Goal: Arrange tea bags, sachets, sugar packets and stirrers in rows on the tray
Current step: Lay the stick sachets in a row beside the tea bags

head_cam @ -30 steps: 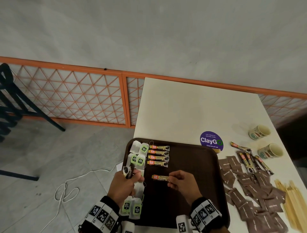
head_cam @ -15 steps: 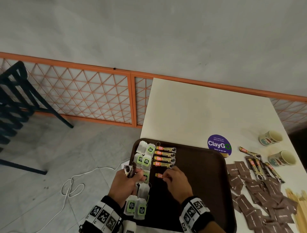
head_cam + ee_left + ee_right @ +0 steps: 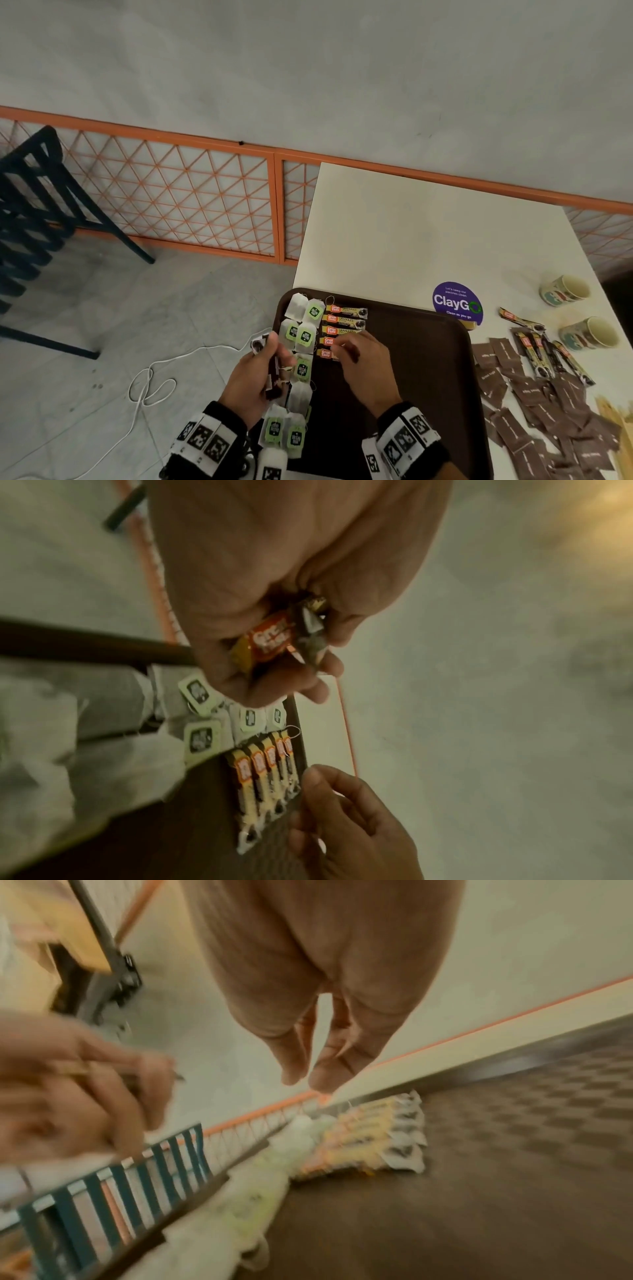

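A dark brown tray [image 3: 428,346] sits at the table's near left corner. Tea bags [image 3: 301,334] lie in a column along its left side, with a row of several sachets [image 3: 346,322] to their right. My left hand [image 3: 262,368] hovers over the tea bags and grips a bundle of sachets [image 3: 270,639]. My right hand [image 3: 342,349] is at the row's nearest sachet [image 3: 325,353], fingertips at its end. In the blurred right wrist view its fingers [image 3: 294,1069] hang straight above the sachet row [image 3: 373,1139] and hold nothing.
Right of the tray lie brown sugar packets [image 3: 548,411], loose sachets [image 3: 544,349] and wooden stirrers [image 3: 613,421]. Two cups [image 3: 565,291] stand at the far right beside a purple sticker [image 3: 457,303]. A dark chair [image 3: 27,222] and a white cable [image 3: 150,387] are on the floor to the left.
My right hand carried a sachet from the tray's middle up to the row and set it down as the nearest one. The left hand stayed put with its bundle.
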A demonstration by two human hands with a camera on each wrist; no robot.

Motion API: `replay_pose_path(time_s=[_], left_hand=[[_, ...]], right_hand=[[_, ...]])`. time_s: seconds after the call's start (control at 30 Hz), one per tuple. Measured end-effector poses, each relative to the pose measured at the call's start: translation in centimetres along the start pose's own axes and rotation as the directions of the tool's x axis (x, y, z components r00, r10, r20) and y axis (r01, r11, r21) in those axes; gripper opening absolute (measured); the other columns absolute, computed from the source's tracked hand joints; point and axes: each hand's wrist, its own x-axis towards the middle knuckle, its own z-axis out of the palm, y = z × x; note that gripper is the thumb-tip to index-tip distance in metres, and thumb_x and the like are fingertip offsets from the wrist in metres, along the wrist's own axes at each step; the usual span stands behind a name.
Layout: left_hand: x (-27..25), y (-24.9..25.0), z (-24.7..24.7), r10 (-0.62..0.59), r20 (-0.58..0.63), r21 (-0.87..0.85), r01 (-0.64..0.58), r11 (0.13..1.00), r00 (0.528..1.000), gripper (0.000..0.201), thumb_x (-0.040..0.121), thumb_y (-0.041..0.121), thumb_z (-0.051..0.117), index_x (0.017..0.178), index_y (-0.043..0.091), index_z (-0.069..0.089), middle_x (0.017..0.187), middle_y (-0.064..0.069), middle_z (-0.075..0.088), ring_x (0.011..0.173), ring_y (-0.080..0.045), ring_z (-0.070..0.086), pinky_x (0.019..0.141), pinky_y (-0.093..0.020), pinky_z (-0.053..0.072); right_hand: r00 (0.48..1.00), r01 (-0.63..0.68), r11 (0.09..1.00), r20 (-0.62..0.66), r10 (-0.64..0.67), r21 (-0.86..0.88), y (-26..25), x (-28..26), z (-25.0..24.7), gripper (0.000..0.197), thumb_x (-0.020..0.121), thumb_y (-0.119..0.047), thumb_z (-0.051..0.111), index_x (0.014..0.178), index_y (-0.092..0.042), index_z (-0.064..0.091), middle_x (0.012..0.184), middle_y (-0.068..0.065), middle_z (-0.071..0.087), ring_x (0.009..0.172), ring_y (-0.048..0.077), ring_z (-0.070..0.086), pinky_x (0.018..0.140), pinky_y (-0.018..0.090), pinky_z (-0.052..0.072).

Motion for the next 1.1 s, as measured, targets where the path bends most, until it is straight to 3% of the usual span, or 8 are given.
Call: replay_pose_path(time_s=[0.1, 0.2, 0.37, 0.5, 0.7, 0.83, 0.93, 1.1], left_hand=[[0.3, 0.2, 0.9, -0.024, 0.036, -0.106, 0.027, 0.994, 0.999, 0.043, 0.099, 0.045, 0.044, 0.081, 0.011, 0.061, 0.073, -0.007, 0.061, 0.055, -0.016, 0.057, 0.054, -0.029, 0.047], [0.6, -0.1, 2.4, 0.012, 0.084, -0.051, -0.008, 0.999, 0.996, 0.050, 0.094, 0.054, 0.044, 0.100, 0.009, 0.064, 0.090, -0.020, 0.066, 0.080, -0.033, 0.065, 0.073, -0.044, 0.053], [0.6, -0.3, 3.9, 0.005, 0.142, 0.051, -0.012, 0.999, 0.990, 0.061, 0.086, 0.061, 0.046, 0.108, 0.009, 0.067, 0.080, -0.015, 0.068, 0.065, -0.027, 0.058, 0.058, -0.036, 0.045], [0.4, -0.1, 3.8, -0.069, 0.125, 0.068, 0.061, 0.996, 0.990, 0.054, 0.083, 0.064, 0.053, 0.087, 0.017, 0.077, 0.062, -0.002, 0.048, 0.051, -0.012, 0.035, 0.048, -0.025, 0.034], [-0.2, -0.2, 2.9, -0.058, 0.238, 0.129, 0.028, 0.991, 0.970, 0.023, 0.090, 0.012, 0.066, 0.110, 0.002, 0.071, 0.073, -0.013, 0.061, 0.041, -0.008, 0.025, 0.041, -0.020, 0.030], [0.0, -0.9, 2.7, 0.055, 0.199, 0.234, -0.102, 0.967, 0.978, 0.020, 0.086, 0.006, 0.071, 0.107, 0.006, 0.074, 0.067, -0.013, 0.047, 0.041, -0.010, 0.025, 0.044, -0.022, 0.031], [0.3, -1.3, 2.9, 0.129, 0.144, 0.305, -0.168, 0.938, 0.981, 0.012, 0.085, 0.006, 0.074, 0.096, 0.007, 0.076, 0.069, -0.014, 0.053, 0.042, -0.011, 0.033, 0.043, -0.022, 0.034], [-0.3, -3.1, 4.0, 0.140, 0.236, 0.472, -0.239, 0.848, 0.962, 0.006, 0.081, 0.007, 0.077, 0.085, 0.006, 0.073, 0.074, -0.006, 0.072, 0.060, -0.011, 0.063, 0.053, -0.022, 0.046]], right_hand=[[0.963, -0.040, 0.987, 0.271, -0.004, 0.157, -4.1, -1.3, -1.4, 0.021, 0.091, -0.045, 0.061, 0.092, -0.026, 0.068, 0.083, -0.009, 0.068, 0.069, 0.008, 0.065, 0.065, 0.017, 0.052], [0.920, -0.138, 0.928, 0.393, -0.010, 0.346, -6.1, -2.3, -1.1, 0.020, 0.092, -0.036, 0.064, 0.097, -0.017, 0.069, 0.085, 0.003, 0.072, 0.059, 0.008, 0.066, 0.055, 0.019, 0.051], [0.968, -0.172, 0.899, 0.238, 0.079, 0.403, -4.4, -2.5, -0.9, 0.007, 0.092, -0.019, 0.066, 0.090, -0.015, 0.072, 0.079, 0.007, 0.072, 0.056, 0.011, 0.064, 0.055, 0.023, 0.052], [0.986, 0.165, 0.985, -0.019, -0.164, 0.053, -1.5, -2.7, -1.6, 0.008, 0.087, -0.019, 0.071, 0.095, -0.021, 0.073, 0.091, -0.009, 0.066, 0.076, 0.004, 0.062, 0.072, 0.020, 0.053], [0.893, 0.375, 0.922, -0.231, -0.387, -0.095, 0.4, -2.9, -2.7, 0.019, 0.082, -0.006, 0.071, 0.100, -0.013, 0.073, 0.104, -0.001, 0.061, 0.091, 0.001, 0.060, 0.083, 0.010, 0.050], [0.978, 0.122, 0.974, -0.191, -0.085, 0.191, -0.1, -3.1, -3.2, 0.050, 0.084, 0.000, 0.070, 0.125, -0.025, 0.058, 0.114, -0.007, 0.057, 0.093, 0.004, 0.066, 0.082, 0.016, 0.055], [0.982, -0.185, 0.872, 0.042, 0.186, 0.452, -1.1, -3.2, -4.2, 0.036, 0.091, -0.017, 0.068, 0.123, -0.029, 0.055, 0.104, -0.003, 0.065, 0.085, 0.016, 0.070, 0.075, 0.031, 0.060], [0.957, -0.264, 0.842, 0.236, 0.168, 0.471, -1.5, -3.7, -3.5, 0.013, 0.095, -0.026, 0.063, 0.092, -0.020, 0.073, 0.088, 0.003, 0.073, 0.077, 0.013, 0.069, 0.068, 0.024, 0.055]])
